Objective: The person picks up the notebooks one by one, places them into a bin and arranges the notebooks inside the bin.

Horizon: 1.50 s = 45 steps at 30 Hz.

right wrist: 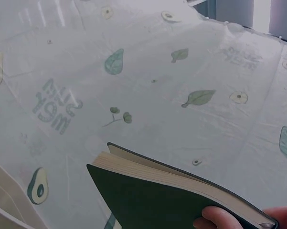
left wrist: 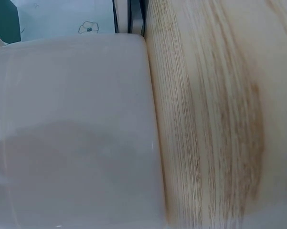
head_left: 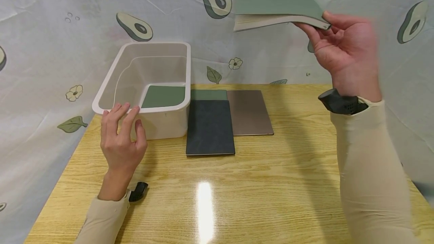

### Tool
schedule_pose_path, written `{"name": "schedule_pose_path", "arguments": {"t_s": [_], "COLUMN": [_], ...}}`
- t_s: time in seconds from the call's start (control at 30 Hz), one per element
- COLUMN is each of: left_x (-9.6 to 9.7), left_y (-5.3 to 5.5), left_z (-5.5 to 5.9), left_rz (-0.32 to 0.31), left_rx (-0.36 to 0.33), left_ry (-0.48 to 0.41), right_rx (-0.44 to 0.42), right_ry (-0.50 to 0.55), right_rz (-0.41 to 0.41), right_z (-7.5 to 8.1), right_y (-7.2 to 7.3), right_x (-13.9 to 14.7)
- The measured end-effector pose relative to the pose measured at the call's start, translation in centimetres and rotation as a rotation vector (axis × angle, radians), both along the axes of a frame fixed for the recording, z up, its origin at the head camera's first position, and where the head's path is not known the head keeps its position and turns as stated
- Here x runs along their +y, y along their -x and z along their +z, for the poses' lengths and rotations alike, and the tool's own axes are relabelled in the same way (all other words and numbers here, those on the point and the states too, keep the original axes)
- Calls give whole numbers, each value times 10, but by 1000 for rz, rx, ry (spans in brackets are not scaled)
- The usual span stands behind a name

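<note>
High on the right, my right hand (head_left: 349, 44) pinches a green notebook (head_left: 278, 3) by one corner, thumb on one cover and fingers on the other. In the right wrist view the notebook (right wrist: 148, 191) shows its cream page edges, its covers slightly apart. My left hand (head_left: 123, 138) rests its fingertips on the front rim of a pale plastic bin (head_left: 159, 123), its fingers loosely bent. Inside the bin lies another green notebook (head_left: 164, 96). The left wrist view shows the bin's outer wall (left wrist: 81, 129) close up.
Right of the bin on the wooden table (head_left: 257, 183) lie a dark navy notebook (head_left: 210, 129), a brown notebook (head_left: 251, 112) and a green notebook (head_left: 208, 94) partly covered by the navy one. A patterned curtain (head_left: 176, 6) hangs behind the table.
</note>
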<state>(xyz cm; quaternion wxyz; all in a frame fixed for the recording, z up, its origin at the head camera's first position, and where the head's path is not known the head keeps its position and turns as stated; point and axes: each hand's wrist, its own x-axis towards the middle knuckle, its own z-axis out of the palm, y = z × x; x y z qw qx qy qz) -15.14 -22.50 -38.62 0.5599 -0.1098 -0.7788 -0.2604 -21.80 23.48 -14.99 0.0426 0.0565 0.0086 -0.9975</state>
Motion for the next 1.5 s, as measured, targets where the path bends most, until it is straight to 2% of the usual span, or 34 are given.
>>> {"name": "schedule_pose_path", "arguments": {"t_s": [0.6, 0.87, 1.1, 1.27, 1.5], "left_x": [-3, -2, 1, 1, 3], "left_y": [2, 1, 2, 1, 1], "left_z": [-2, -2, -1, 0, 0], "left_rz": [0, -2, -19, -14, -9], "left_rx": [13, 12, 46, 39, 43], "left_ry": [6, 9, -16, -10, -15], "right_rx": [30, 29, 28, 41, 48], "right_ry": [-54, -138, -170, -199, -260], "right_rz": [76, 90, 141, 166, 165], "right_z": [-7, -9, -9, -10, -10], "right_y": [5, 8, 11, 14, 16], "right_x": [-75, -110, -134, -152, -176]}}
